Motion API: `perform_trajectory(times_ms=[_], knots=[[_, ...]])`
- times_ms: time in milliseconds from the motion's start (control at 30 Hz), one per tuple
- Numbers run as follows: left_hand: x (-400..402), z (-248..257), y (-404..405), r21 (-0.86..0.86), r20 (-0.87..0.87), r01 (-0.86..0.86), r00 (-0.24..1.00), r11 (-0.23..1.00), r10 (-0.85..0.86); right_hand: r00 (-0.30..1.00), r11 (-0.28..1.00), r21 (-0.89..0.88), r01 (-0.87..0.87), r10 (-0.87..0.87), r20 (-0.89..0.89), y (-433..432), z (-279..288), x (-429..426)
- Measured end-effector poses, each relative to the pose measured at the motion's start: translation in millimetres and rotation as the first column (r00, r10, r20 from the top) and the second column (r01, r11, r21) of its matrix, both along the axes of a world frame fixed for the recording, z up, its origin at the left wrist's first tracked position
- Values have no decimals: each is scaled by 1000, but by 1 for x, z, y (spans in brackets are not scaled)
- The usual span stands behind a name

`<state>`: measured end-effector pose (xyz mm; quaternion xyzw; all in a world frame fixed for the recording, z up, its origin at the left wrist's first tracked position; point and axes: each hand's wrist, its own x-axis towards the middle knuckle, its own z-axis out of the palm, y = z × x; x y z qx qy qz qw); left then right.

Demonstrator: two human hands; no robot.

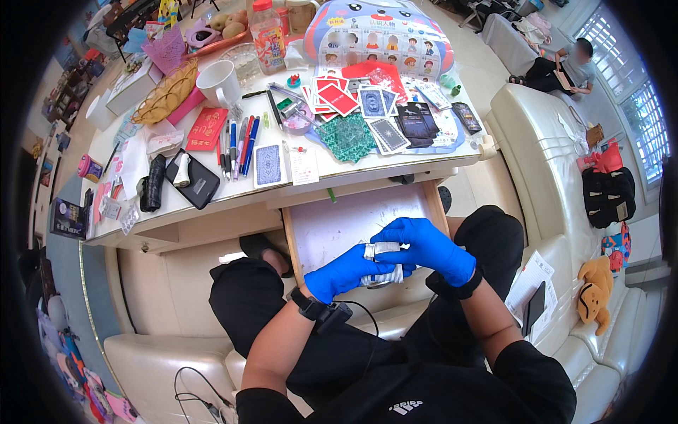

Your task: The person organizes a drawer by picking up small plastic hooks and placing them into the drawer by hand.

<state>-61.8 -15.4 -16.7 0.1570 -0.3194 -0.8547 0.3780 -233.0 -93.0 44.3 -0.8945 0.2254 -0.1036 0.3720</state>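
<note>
Both my hands wear blue gloves and meet above the open drawer [360, 212] of the white table. My left hand [349, 273] is closed around a stack of thin white pieces [389, 276], seen edge-on, perhaps cards. My right hand [418, 249] grips the upper part of that stack from the right, its fingers bent over the top. On the table beyond lie red-backed playing cards [338, 99], blue-backed playing cards [373, 102], black packets [417, 124] and green patterned cards [347, 138]. A blue-backed card deck [270, 165] rests at the table's front edge, beside a paper slip [303, 167].
Left on the table are pens [246, 146], a red envelope [206, 129], a black device [193, 180], a white mug [218, 82] and a wicker basket [168, 93]. A plastic jar [268, 40] stands behind. At right is a cream sofa [535, 159]; a person [577, 66] sits farther back.
</note>
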Motion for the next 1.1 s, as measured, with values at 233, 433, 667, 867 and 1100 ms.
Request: perform_trajectory(times_ms=[233, 433, 667, 867, 1100], knots=[[0, 5, 6, 16, 72, -103, 992, 995, 101, 996, 996, 24, 85, -85, 31, 11, -1, 4], [4, 6, 5, 76, 89, -153, 985, 985, 146, 992, 988, -100, 118, -113, 62, 15, -3, 13], [5, 9, 2, 117, 185, -238, 959, 964, 215, 982, 981, 95, 167, -174, 74, 17, 6, 16], [5, -2, 1, 168, 147, -246, 964, 954, 223, 986, 985, -96, 141, -130, 108, 16, -7, 16], [6, -16, 1, 86, 182, -327, 934, 941, 308, 997, 997, 35, 62, -63, 32, 12, 3, 20]])
